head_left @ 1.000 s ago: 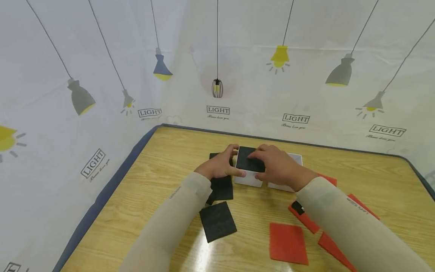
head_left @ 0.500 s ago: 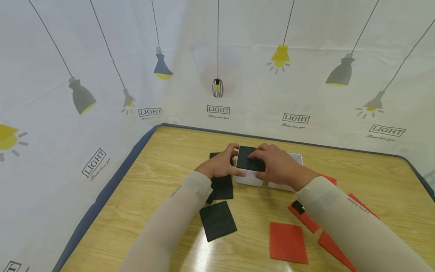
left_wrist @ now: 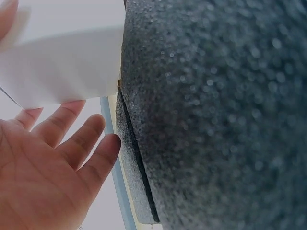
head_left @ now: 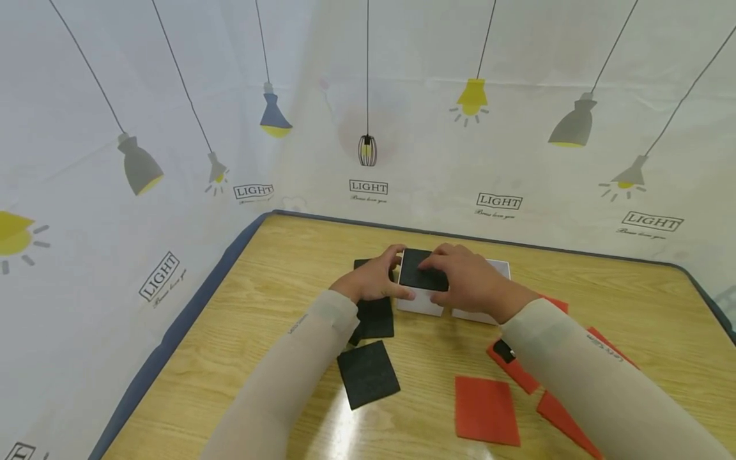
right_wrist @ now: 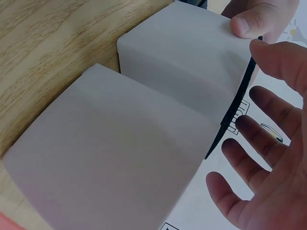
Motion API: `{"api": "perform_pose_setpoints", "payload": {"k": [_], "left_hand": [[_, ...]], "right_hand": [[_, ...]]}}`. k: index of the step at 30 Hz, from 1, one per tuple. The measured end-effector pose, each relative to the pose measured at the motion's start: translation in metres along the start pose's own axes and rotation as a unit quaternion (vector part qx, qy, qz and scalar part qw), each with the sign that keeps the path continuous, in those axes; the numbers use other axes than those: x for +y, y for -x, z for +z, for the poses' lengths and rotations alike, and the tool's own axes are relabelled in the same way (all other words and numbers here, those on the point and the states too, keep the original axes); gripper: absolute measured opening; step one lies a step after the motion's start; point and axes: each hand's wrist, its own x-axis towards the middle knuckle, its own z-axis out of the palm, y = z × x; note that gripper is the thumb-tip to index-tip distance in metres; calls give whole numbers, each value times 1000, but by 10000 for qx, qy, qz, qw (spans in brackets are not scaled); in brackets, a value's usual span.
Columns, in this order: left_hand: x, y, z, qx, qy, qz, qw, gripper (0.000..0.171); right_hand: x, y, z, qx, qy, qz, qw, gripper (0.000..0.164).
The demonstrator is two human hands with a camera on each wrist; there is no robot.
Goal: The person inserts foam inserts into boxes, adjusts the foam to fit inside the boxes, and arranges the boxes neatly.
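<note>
My left hand (head_left: 370, 279) holds a small white box (head_left: 420, 303), thumb on its near wall and fingers at its far side. A black foam square (head_left: 415, 276) covers the box top. My right hand (head_left: 474, 281) bends over it, index fingertip on the square and thumb at the near rim. In the right wrist view, the right thumb tip meets the box edge beside the dark edge of the square (right_wrist: 240, 91), with the other fingers spread apart. From the left wrist, the box wall (left_wrist: 62, 57) shows above the left fingers (left_wrist: 91, 143).
A second white box (head_left: 503, 268) stands to the right, partly behind the right hand. Black squares (head_left: 369, 374) lie left and in front on the wooden table (head_left: 276, 268). Several red pieces (head_left: 487, 410) lie to the right, one bearing a small black patch (head_left: 504, 351).
</note>
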Motion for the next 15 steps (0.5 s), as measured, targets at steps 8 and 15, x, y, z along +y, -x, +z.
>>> {"api": "perform_pose_setpoints", "payload": {"k": [8,15], "left_hand": [[-1,0,0,-24,-6,-13,10000,114],[-1,-1,-1,-28,-6,13,10000,113]], "right_hand": [[-1,-1,3,-150,-14,9,9999,56],[0,-4,7,-215,-18,27,9998,56]]}}
